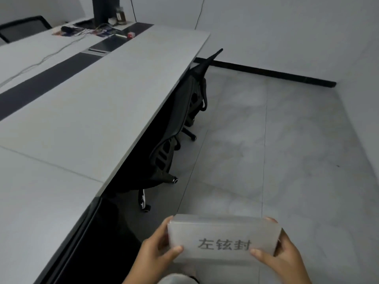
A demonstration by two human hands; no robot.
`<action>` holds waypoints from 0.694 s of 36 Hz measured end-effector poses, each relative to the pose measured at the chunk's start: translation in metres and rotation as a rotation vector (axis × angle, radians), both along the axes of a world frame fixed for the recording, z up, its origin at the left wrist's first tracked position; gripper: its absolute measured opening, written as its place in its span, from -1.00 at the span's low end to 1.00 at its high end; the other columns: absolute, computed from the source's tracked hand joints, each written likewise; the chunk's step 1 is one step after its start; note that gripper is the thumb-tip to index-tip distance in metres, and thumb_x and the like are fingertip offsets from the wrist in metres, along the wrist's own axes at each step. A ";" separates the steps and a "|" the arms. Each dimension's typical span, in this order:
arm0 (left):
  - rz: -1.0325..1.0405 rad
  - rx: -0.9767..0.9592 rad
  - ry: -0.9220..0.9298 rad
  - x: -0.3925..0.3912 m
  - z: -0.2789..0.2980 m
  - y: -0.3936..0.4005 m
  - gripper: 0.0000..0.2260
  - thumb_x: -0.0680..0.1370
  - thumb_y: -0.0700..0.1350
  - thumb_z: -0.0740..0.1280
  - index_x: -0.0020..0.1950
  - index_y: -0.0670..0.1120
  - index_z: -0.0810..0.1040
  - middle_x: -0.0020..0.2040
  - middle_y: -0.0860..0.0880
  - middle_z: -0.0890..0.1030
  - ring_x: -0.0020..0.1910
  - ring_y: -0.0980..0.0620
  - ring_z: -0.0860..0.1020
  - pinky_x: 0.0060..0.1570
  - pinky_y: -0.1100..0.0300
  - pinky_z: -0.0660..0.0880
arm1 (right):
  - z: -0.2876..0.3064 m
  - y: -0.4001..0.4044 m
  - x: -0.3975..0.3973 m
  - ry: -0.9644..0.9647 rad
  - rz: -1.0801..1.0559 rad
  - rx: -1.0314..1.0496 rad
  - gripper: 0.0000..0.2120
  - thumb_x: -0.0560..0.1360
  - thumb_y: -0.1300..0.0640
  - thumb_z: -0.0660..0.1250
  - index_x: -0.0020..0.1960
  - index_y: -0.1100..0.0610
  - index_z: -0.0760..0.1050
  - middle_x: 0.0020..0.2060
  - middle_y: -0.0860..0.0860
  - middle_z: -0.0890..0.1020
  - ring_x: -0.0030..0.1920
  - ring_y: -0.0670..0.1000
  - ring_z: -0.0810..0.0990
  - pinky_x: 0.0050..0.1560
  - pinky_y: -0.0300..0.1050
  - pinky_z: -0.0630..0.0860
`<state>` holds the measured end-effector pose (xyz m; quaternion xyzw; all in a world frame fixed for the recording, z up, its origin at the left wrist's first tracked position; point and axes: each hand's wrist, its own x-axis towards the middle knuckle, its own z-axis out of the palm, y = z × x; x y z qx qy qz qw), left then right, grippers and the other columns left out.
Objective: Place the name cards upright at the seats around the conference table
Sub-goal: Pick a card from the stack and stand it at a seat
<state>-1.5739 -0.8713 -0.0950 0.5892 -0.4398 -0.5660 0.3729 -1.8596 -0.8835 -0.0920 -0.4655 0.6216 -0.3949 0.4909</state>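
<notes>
A stack of clear acrylic name cards (223, 232), the top one printed with three dark characters, is held low in front of me over the floor. My left hand (158, 251) grips its left end, thumb on the front face. My right hand (281, 257) grips its right end the same way. The long grey conference table (92, 111) with a dark centre strip stretches away to my left; no card stands on the part I see.
Two black office chairs (168, 156) (194, 93) are pushed under the table's right edge, their wheels jutting onto the tiled floor (287, 140). Cables, small items and a dark monitor stand (104, 9) clutter the far end. Another chair (22, 27) sits at far left. White walls close the room.
</notes>
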 end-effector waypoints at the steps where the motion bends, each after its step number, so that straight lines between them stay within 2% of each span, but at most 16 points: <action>1: -0.014 -0.006 -0.026 0.000 0.003 -0.018 -0.46 0.24 -0.15 0.42 0.12 0.25 0.35 -0.05 0.45 0.58 0.00 0.38 0.55 0.03 0.44 0.47 | 0.002 -0.017 -0.001 0.001 -0.003 0.005 -0.34 -0.09 0.23 0.53 -0.08 -0.24 0.50 -0.21 -0.14 0.68 -0.21 -0.27 0.61 -0.25 -0.48 0.49; 3: -0.032 -0.001 -0.030 -0.002 0.007 -0.051 -0.45 0.26 -0.15 0.43 0.14 0.24 0.36 -0.02 0.43 0.58 0.04 0.35 0.55 0.06 0.41 0.47 | 0.003 -0.048 -0.004 -0.014 -0.011 0.016 -0.19 -0.28 0.07 0.62 -0.06 -0.21 0.49 -0.24 -0.16 0.69 -0.22 -0.30 0.60 -0.25 -0.47 0.50; 4: -0.036 0.014 -0.035 -0.004 0.008 -0.066 -0.45 0.26 -0.16 0.43 0.15 0.23 0.37 0.00 0.40 0.59 0.05 0.33 0.55 0.07 0.39 0.47 | 0.004 -0.062 -0.006 -0.034 -0.019 0.021 -0.09 -0.38 -0.07 0.62 -0.04 -0.18 0.46 -0.25 -0.16 0.69 -0.23 -0.29 0.61 -0.26 -0.46 0.50; 5: -0.043 0.020 -0.036 -0.006 0.009 -0.081 -0.45 0.27 -0.17 0.43 0.16 0.21 0.38 0.01 0.36 0.60 0.06 0.31 0.55 0.08 0.37 0.48 | 0.003 -0.078 -0.008 -0.065 -0.029 0.025 -0.05 -0.42 -0.19 0.58 -0.02 -0.15 0.44 -0.25 -0.13 0.69 -0.24 -0.29 0.61 -0.27 -0.46 0.50; 7: -0.040 0.037 -0.024 -0.011 0.008 -0.109 -0.46 0.27 -0.17 0.44 0.17 0.19 0.40 0.01 0.29 0.63 0.07 0.26 0.56 0.11 0.31 0.48 | 0.000 -0.110 -0.011 -0.093 -0.022 0.033 -0.04 -0.42 -0.26 0.55 -0.02 -0.13 0.44 -0.22 -0.09 0.67 -0.27 -0.28 0.61 -0.30 -0.46 0.50; 9: -0.018 0.036 -0.029 -0.016 0.009 -0.138 -0.48 0.25 -0.18 0.43 0.12 0.20 0.43 -0.02 0.26 0.65 0.05 0.24 0.58 0.06 0.34 0.49 | 0.000 -0.145 -0.015 -0.067 0.028 0.018 -0.01 -0.44 -0.16 0.59 0.00 -0.11 0.44 -0.29 -0.11 0.70 -0.30 -0.28 0.61 -0.31 -0.46 0.49; 10: -0.001 0.037 -0.048 -0.018 0.010 -0.153 -0.49 0.25 -0.20 0.44 0.09 0.20 0.44 -0.05 0.26 0.66 0.02 0.24 0.59 0.02 0.37 0.50 | 0.000 -0.165 -0.018 -0.041 0.056 0.006 -0.01 -0.42 -0.01 0.62 0.02 -0.07 0.44 -0.31 -0.17 0.70 -0.32 -0.27 0.61 -0.32 -0.46 0.49; 11: 0.029 0.030 -0.060 -0.021 0.012 -0.167 -0.49 0.26 -0.23 0.45 0.08 0.19 0.45 -0.08 0.25 0.67 0.00 0.22 0.60 -0.01 0.39 0.50 | 0.003 -0.187 -0.020 -0.023 0.086 -0.005 -0.07 -0.33 0.12 0.62 0.03 -0.04 0.45 -0.31 -0.22 0.69 -0.33 -0.26 0.61 -0.33 -0.47 0.49; 12: 0.064 0.025 -0.067 -0.024 0.015 -0.181 -0.49 0.28 -0.28 0.46 0.09 0.17 0.45 -0.10 0.25 0.68 -0.02 0.20 0.62 -0.04 0.39 0.51 | 0.006 -0.209 -0.021 -0.020 0.118 -0.020 -0.14 -0.25 0.15 0.60 0.03 -0.04 0.45 -0.31 -0.22 0.69 -0.33 -0.25 0.61 -0.32 -0.47 0.49; 15: 0.208 0.002 -0.061 -0.030 0.032 -0.218 -0.48 0.32 -0.37 0.44 0.11 0.12 0.44 -0.15 0.26 0.68 -0.08 0.19 0.63 -0.16 0.43 0.53 | 0.027 -0.280 -0.019 -0.015 0.209 -0.096 -0.21 -0.26 -0.03 0.57 -0.03 -0.16 0.46 -0.24 -0.07 0.70 -0.29 -0.23 0.61 -0.28 -0.47 0.49; 17: 0.290 -0.029 -0.078 -0.031 0.050 -0.236 -0.50 0.26 -0.22 0.51 0.07 0.17 0.45 -0.15 0.23 0.68 -0.10 0.17 0.64 -0.20 0.44 0.52 | 0.048 -0.324 -0.010 -0.029 0.282 -0.143 -0.28 -0.23 -0.06 0.56 -0.06 -0.20 0.50 -0.05 0.04 0.61 -0.22 -0.28 0.60 -0.26 -0.49 0.49; 19: 0.379 -0.065 -0.088 -0.030 0.067 -0.252 -0.38 0.09 0.04 0.54 0.11 0.14 0.45 -0.12 0.17 0.69 -0.08 0.13 0.64 -0.17 0.40 0.54 | 0.071 -0.364 0.002 -0.058 0.373 -0.185 -0.31 -0.20 -0.05 0.54 -0.07 -0.25 0.52 0.03 0.08 0.55 -0.16 -0.31 0.59 -0.24 -0.49 0.49; 20: 0.426 -0.082 -0.093 -0.028 0.073 -0.258 -0.32 0.03 0.10 0.53 0.13 0.13 0.45 -0.11 0.14 0.70 -0.08 0.11 0.65 -0.15 0.37 0.56 | 0.081 -0.382 0.009 -0.074 0.419 -0.202 -0.35 -0.16 -0.03 0.52 -0.07 -0.25 0.51 0.03 0.09 0.55 -0.14 -0.30 0.58 -0.24 -0.48 0.50; 22: 0.535 -0.100 -0.102 -0.025 0.084 -0.270 -0.36 0.07 0.08 0.49 0.13 0.14 0.45 -0.12 0.13 0.70 -0.10 0.08 0.65 -0.15 0.34 0.57 | 0.100 -0.413 0.028 -0.094 0.519 -0.238 -0.43 -0.10 -0.03 0.48 -0.09 -0.27 0.52 0.02 0.05 0.55 -0.10 -0.25 0.58 -0.23 -0.44 0.51; 25: 0.694 -0.108 -0.107 -0.018 0.098 -0.282 -0.51 0.24 -0.10 0.54 0.08 0.17 0.45 -0.16 0.19 0.69 -0.15 0.14 0.65 -0.21 0.39 0.56 | 0.119 -0.452 0.058 -0.123 0.672 -0.302 -0.42 -0.11 -0.07 0.52 -0.10 -0.28 0.53 -0.02 0.05 0.57 -0.11 -0.20 0.59 -0.21 -0.41 0.52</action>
